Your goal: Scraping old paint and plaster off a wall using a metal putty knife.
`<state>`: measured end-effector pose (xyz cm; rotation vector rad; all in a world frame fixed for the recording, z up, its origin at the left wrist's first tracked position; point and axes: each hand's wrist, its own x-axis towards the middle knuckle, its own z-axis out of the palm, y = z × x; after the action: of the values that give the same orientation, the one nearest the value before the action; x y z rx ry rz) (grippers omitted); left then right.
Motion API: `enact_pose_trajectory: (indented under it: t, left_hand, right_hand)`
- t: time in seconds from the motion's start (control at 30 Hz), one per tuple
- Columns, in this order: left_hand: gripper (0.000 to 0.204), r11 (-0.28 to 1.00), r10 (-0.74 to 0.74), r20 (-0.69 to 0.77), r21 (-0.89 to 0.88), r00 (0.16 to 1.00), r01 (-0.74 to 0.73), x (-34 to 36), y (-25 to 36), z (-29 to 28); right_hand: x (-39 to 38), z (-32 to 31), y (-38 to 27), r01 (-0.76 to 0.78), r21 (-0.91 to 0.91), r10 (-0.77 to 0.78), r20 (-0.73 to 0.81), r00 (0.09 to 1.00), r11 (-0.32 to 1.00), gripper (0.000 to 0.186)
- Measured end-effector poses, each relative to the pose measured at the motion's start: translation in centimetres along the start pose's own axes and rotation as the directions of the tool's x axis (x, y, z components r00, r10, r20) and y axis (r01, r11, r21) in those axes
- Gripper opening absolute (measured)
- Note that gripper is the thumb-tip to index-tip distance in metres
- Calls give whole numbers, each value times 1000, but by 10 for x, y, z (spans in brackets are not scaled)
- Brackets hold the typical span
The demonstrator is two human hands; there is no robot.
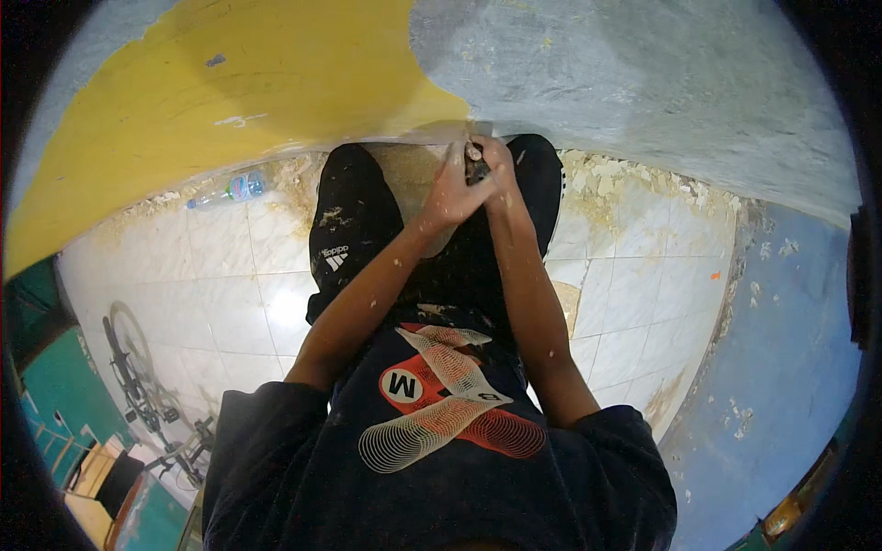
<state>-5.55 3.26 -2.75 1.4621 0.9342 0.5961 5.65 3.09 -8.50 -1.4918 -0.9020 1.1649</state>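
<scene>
Both my hands are together between my knees, close against the wall. My left hand [448, 191] and my right hand [497, 165] are closed round a dark-handled scraper [476, 171], most of it hidden by the fingers. Its greyish front end meets the lower part of the wall, though the blade is hard to make out. Yellow paint [285, 78] covers the wall to the left of the hands; to the right lies a bare grey surface [570, 78]. Pale dust and flakes speckle my hands and forearms.
Paint flakes [634, 180] litter the white tiled floor [216, 298] along the wall's foot. A plastic bottle [244, 187] with a blue label lies at the left. A bicycle [138, 376] is farther left. A blue wall [781, 321] rises at the right.
</scene>
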Motion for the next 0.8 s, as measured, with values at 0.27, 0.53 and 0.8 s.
enact_pose_trajectory:
  t: [0.27,0.53,0.8]
  left_hand:
    - [65,972,221,-97,110,971,-210,1,-11,10]
    - [68,978,208,-49,44,977,-206,4,-2,5]
    - [55,982,187,-103,57,977,-181,6,-10,8]
  right_hand:
    - [2,-3,9,-45,-145,39,-44,998,988,14]
    - [-4,0,-2,-142,102,149,-63,987,985,17]
    - [0,-1,20,-66,224,54,61,997,972,19]
